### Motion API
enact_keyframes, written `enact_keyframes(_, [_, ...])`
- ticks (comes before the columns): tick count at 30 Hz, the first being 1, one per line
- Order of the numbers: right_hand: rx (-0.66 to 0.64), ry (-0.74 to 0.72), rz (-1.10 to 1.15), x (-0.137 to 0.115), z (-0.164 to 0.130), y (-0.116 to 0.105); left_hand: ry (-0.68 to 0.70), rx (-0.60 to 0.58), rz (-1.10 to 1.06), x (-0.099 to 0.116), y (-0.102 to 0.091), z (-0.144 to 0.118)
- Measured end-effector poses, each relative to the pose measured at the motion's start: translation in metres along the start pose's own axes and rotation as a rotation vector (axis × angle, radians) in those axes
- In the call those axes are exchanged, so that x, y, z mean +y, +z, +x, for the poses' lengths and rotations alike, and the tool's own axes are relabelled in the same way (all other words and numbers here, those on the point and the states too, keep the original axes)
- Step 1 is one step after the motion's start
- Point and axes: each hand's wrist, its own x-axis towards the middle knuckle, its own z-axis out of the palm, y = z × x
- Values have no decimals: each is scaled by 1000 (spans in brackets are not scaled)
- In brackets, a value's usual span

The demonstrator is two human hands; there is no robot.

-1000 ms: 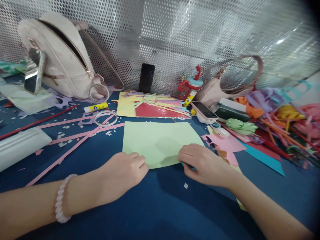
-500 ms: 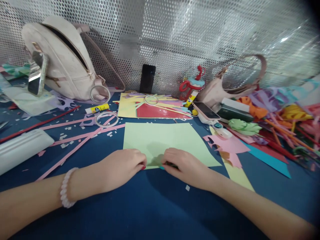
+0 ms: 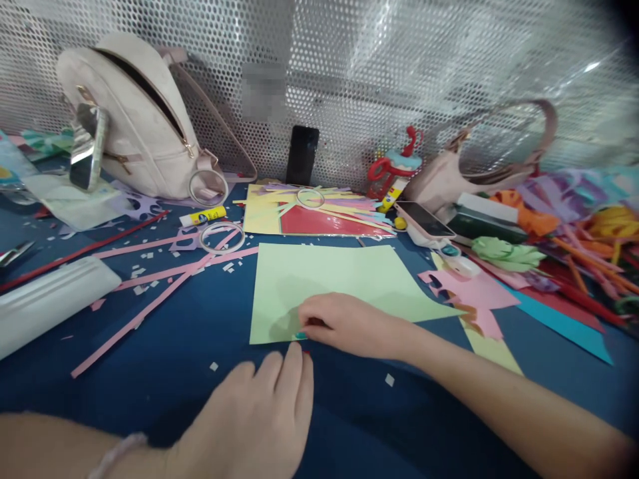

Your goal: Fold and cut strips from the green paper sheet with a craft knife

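Pale green paper sheet (image 3: 339, 276), flat on blue table, near edge pressed

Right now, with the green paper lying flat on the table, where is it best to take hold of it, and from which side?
Probably the far right corner of the green paper, coming from the right. The sheet lies flat, so a corner must be lifted first. The right hand already covers the near edge, the left hand lies just before it, and that corner is bare, beside the pink scrap.
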Motion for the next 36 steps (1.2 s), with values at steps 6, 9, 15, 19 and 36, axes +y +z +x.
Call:
enact_keyframes(6, [-15,16,8,1,1,-1,-159,-308,-46,14,-4,-16])
enact_keyframes(9, [-23,22,8,-1,1,0,-192,-381,-83,12,-7,-11])
enact_keyframes(15, [-29,21,9,-2,1,0,-234,-500,-117,9,-8,-2])
enact_keyframes(19, [-23,32,17,-2,2,1,-223,-567,-147,8,-6,1])
enact_keyframes(36, [-25,48,34,-2,3,0,-255,-548,-160,11,-13,-10])
